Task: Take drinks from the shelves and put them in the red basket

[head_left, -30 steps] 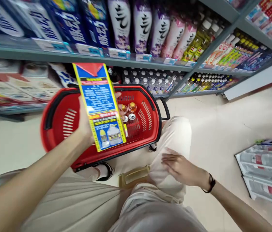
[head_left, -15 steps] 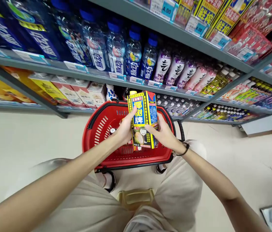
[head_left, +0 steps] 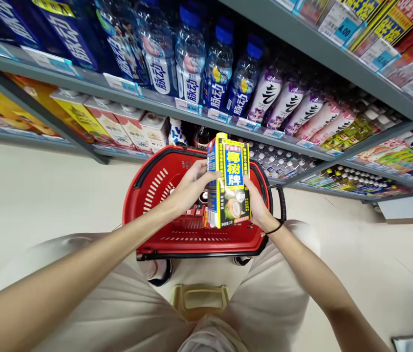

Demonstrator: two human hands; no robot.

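A black, yellow and blue drink carton with a yellow cap stands nearly upright above the red shopping basket. My left hand grips the carton's left side, its thumb reaching toward the front edge. On the opposite side my right hand holds the carton, with the thumb near the front face and the other fingers hidden behind it. Inside the basket, small red boxes and a dark round-capped item show partly under the carton.
Shelves with blue-capped bottles, purple-and-white bottles and cartons rise beyond the basket. The basket's black handle sticks out at the right. A yellowish stool shows between my legs.
The carton has turned so that a blue side now shows on its left, and it has shifted right within the view. Both hands have stayed on it. More of the basket's contents shows.
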